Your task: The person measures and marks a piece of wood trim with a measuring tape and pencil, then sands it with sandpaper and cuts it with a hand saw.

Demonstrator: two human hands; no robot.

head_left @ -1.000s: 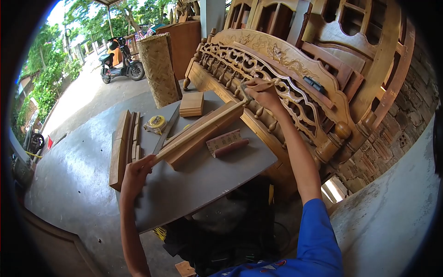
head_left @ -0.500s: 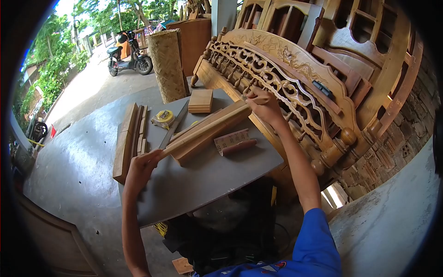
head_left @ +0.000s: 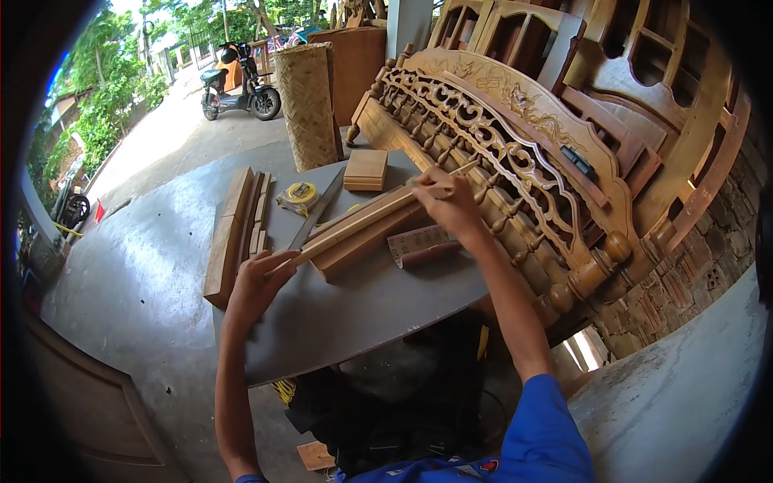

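Observation:
A long thin wooden strip (head_left: 354, 229) slants over the grey tabletop. My left hand (head_left: 262, 282) is closed on its near end. My right hand (head_left: 444, 203) is wrapped round it toward the far end, and the tip pokes out past the fingers. Whether anything else is under those fingers is hidden. Just beneath the strip lies a thicker wooden block (head_left: 362, 251). To its right is a curled sheet of sandpaper (head_left: 420, 245). A hand saw blade (head_left: 316, 211) and a roll of yellow tape (head_left: 299, 196) lie beyond my left hand.
Wooden bars (head_left: 233, 233) lie along the left of the grey table (head_left: 322, 342). Small stacked wooden blocks (head_left: 365, 170) sit at its back. A rolled woven mat (head_left: 307, 109) stands behind. A carved wooden bed panel (head_left: 499, 153) leans on the right. A motorbike (head_left: 241, 88) is parked outside.
My right hand has slid back along the strip toward me, so the far tip now shows beyond it. My left hand keeps its hold. The whole view has shifted slightly.

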